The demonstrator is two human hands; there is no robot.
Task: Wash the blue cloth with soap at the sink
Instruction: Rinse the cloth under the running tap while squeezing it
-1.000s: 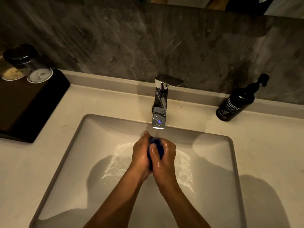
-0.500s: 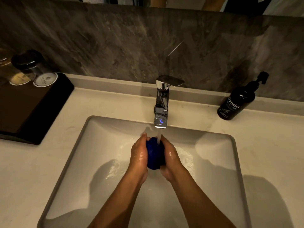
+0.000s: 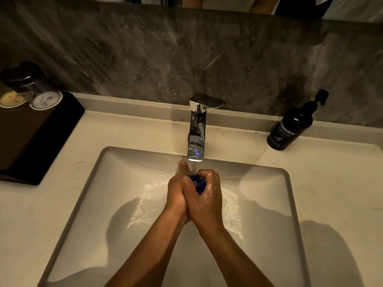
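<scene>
Both hands pressed together over the sink (image 3: 91, 195) basin: left hand (image 3: 176, 193) and right hand (image 3: 205, 199) clamped around the balled-up blue cloth (image 3: 199, 183), only a small patch of it showing between the fingers. Water stream from the chrome faucet (image 3: 196, 129) at 12 o'clock lands on the hands; foam on the basin floor. Black soap bottle (image 3: 290, 129) on the counter at 2 o'clock, well clear. Dark tray (image 3: 35, 141) with covered glasses (image 3: 39, 90) at 10 o'clock.
</scene>
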